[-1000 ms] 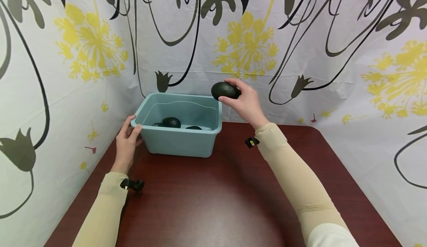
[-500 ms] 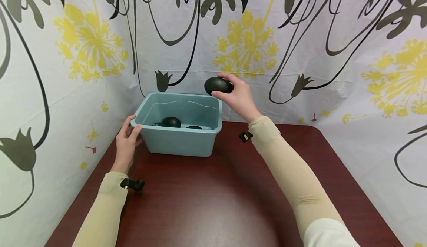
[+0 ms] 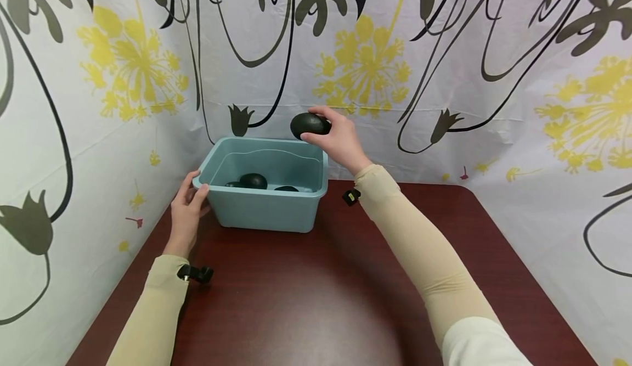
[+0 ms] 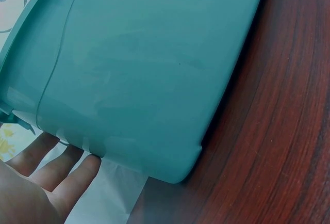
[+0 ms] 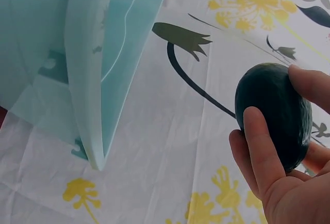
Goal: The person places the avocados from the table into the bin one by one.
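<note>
My right hand (image 3: 340,141) holds a dark green avocado (image 3: 310,126) between thumb and fingers, above the back right part of a blue-green plastic bin (image 3: 266,212). In the right wrist view the avocado (image 5: 273,115) shows its bumpy skin, with fingers curled round it, to the right of the bin's rim (image 5: 85,79). My left hand (image 3: 187,212) grips the bin at its front left corner, thumb at the rim. Its fingers (image 4: 67,182) rest against the bin's side in the left wrist view. Inside the bin lie more dark avocados (image 3: 253,181), partly hidden by the front wall.
The bin stands at the far left of a dark red-brown wooden table (image 3: 296,289). A white curtain (image 3: 444,53) printed with yellow and grey flowers hangs close behind and along both sides of the table.
My right hand has moved left and slightly up with the avocado, from beside the bin's right corner to above its back rim. The left hand and the bin stay put.
</note>
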The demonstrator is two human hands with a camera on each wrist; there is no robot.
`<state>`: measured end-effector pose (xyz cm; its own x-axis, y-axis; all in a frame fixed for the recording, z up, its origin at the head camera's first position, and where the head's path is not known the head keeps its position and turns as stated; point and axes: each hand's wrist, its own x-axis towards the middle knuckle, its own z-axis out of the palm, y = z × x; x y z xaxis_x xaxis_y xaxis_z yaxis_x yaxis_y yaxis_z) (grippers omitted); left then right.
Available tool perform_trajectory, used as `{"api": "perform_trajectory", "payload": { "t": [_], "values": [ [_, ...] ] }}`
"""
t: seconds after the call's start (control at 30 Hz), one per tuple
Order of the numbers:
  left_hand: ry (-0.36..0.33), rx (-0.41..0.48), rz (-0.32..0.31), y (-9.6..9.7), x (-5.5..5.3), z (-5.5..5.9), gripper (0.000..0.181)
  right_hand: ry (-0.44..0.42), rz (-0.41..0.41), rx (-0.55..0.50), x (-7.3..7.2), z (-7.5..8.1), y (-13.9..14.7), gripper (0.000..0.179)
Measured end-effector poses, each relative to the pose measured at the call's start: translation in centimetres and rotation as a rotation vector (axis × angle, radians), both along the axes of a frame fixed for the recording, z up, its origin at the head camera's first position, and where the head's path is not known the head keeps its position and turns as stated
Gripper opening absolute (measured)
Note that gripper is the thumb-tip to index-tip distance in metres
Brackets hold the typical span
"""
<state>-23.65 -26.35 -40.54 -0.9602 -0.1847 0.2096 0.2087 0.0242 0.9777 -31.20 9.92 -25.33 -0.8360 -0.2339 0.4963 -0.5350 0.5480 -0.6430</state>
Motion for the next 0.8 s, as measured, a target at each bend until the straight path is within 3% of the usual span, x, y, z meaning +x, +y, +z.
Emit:
{"api": "perform_trajectory", "payload": {
  "t": [0.33, 0.8],
  "values": [
    [-0.009, 0.006, 0.000, 0.0, -0.1, 0.0, 0.057, -0.037, -0.003, -0.011, -0.9, -0.1, -0.7, 0.062],
    [-0.015, -0.006, 0.004, -0.1, -0.3, -0.2, 0.056, -0.041, 0.028, -0.055, -1.2, 2.0, -2.1, 0.060]
  ]
}}
